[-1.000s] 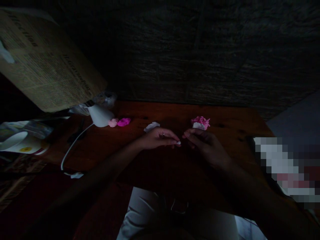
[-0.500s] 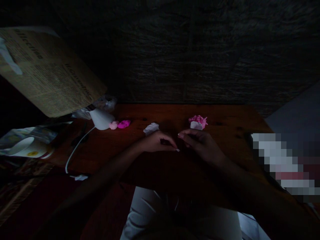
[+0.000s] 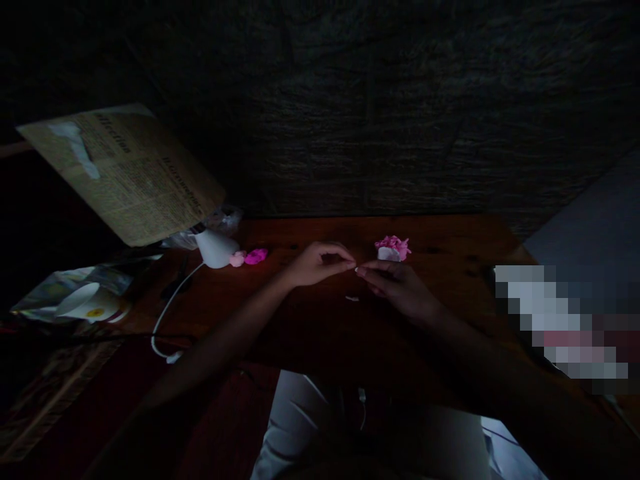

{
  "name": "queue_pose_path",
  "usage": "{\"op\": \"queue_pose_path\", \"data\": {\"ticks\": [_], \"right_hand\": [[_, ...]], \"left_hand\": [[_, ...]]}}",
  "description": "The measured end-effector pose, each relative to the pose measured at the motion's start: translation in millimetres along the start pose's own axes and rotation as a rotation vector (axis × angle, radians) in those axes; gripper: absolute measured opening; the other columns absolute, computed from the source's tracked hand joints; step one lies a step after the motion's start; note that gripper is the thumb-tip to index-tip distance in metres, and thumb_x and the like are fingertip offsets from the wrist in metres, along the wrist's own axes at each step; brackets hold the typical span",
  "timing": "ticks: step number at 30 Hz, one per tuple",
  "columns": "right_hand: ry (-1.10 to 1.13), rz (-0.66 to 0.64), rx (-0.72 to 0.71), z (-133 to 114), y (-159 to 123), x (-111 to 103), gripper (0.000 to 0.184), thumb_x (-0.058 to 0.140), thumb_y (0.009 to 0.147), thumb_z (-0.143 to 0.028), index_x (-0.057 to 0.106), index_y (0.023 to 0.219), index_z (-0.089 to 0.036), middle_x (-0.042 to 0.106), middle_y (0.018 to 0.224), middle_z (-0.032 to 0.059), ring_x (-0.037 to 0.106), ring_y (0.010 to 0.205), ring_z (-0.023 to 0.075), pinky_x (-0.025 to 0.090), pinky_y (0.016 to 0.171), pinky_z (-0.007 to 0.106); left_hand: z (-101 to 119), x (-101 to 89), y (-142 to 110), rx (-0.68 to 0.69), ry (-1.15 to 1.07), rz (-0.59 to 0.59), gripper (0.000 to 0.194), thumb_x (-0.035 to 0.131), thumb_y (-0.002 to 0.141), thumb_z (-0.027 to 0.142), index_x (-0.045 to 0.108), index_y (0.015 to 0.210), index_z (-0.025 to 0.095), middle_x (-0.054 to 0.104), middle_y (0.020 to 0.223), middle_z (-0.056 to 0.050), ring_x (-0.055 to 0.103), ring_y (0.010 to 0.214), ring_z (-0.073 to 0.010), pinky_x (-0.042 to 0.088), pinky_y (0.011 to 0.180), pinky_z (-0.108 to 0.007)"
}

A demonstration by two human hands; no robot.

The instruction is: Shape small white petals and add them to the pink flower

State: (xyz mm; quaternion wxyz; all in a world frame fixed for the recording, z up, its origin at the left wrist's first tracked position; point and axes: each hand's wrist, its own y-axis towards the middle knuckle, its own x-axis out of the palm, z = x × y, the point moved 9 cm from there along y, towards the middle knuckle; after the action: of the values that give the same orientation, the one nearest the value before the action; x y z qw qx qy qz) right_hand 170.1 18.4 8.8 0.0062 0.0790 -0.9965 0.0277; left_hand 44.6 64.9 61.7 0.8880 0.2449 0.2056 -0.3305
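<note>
Above the dark wooden table, my two hands almost meet at the fingertips. My left hand is closed in a pinch, its thumb and index tip right beside the other hand; what it grips, if anything, is too small to make out. Between thumb and index finger my right hand pinches a tiny white piece. Another small white strip lies on the tabletop below the fingers. Just behind my right hand sit a ruffled pink flower-like mass and a white lump in front of it.
On the left stands a white lamp with a newsprint-patterned shade and a white cord. By its base lie a pale pink lump and a magenta lump. A paper cup rests on its side farther left.
My left hand has moved up to the right hand's fingertips. The small white strip it pinched now lies on the table. A white lump behind the left hand is now hidden. The view has shifted slightly.
</note>
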Motion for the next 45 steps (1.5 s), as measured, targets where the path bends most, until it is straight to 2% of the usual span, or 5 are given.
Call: {"op": "queue_pose_path", "data": {"ticks": [6, 9, 18, 26, 45], "right_hand": [[-0.171, -0.032, -0.08, -4.6, 0.9, 4.1, 0.045, 0.065, 0.082, -0.062, 0.067, 0.082, -0.018, 0.052, 0.057, -0.0044, 0.045, 0.054, 0.0119, 0.035, 0.056, 0.029], [-0.244, -0.067, -0.141, -9.5, -0.7, 9.2, 0.042, 0.059, 0.087, -0.06, 0.063, 0.077, -0.019, 0.054, 0.058, -0.0032, 0.049, 0.056, 0.0134, 0.04, 0.06, 0.03], [-0.21, -0.033, -0.162, -10.4, -0.2, 5.2, 0.047, 0.06, 0.087, -0.066, 0.066, 0.079, -0.019, 0.066, 0.065, 0.0013, 0.059, 0.063, 0.0166, 0.047, 0.066, 0.032], [-0.052, 0.111, -0.068, -2.5, 4.7, -12.4, 0.053, 0.076, 0.07, -0.068, 0.076, 0.085, -0.017, 0.064, 0.068, 0.0014, 0.051, 0.06, 0.0133, 0.039, 0.057, 0.028], [0.035, 0.134, -0.1, -9.1, -1.8, -15.2, 0.043, 0.081, 0.071, -0.058, 0.077, 0.085, -0.018, 0.064, 0.07, -0.0002, 0.046, 0.057, 0.0105, 0.036, 0.054, 0.026]], "left_hand": [[-25.8, -29.2, 7.4, -0.021, -0.156, 0.454, 0.028, 0.074, 0.084, 0.044, 0.076, 0.087, 0.016, 0.078, 0.089, -0.007, 0.07, 0.084, -0.0155, 0.055, 0.083, -0.03], [-39.8, -26.5, -4.4, -0.056, -0.175, 0.561, 0.028, 0.078, 0.079, 0.044, 0.077, 0.086, 0.017, 0.078, 0.088, -0.006, 0.069, 0.082, -0.0156, 0.054, 0.081, -0.03], [-34.2, -15.8, -11.6, -0.08, -0.238, 0.541, 0.028, 0.085, 0.072, 0.042, 0.077, 0.082, 0.017, 0.074, 0.077, -0.002, 0.064, 0.071, -0.0118, 0.052, 0.071, -0.026], [-21.1, 17.8, -4.2, -0.092, -0.416, 0.219, 0.035, 0.08, 0.078, 0.049, 0.077, 0.094, 0.017, 0.076, 0.09, -0.007, 0.068, 0.076, -0.0121, 0.054, 0.073, -0.026], [-23.5, 26.0, -3.3, -0.128, -0.356, 0.178, 0.04, 0.081, 0.078, 0.048, 0.077, 0.101, 0.015, 0.075, 0.08, -0.005, 0.063, 0.065, -0.01, 0.049, 0.06, -0.023]]}}
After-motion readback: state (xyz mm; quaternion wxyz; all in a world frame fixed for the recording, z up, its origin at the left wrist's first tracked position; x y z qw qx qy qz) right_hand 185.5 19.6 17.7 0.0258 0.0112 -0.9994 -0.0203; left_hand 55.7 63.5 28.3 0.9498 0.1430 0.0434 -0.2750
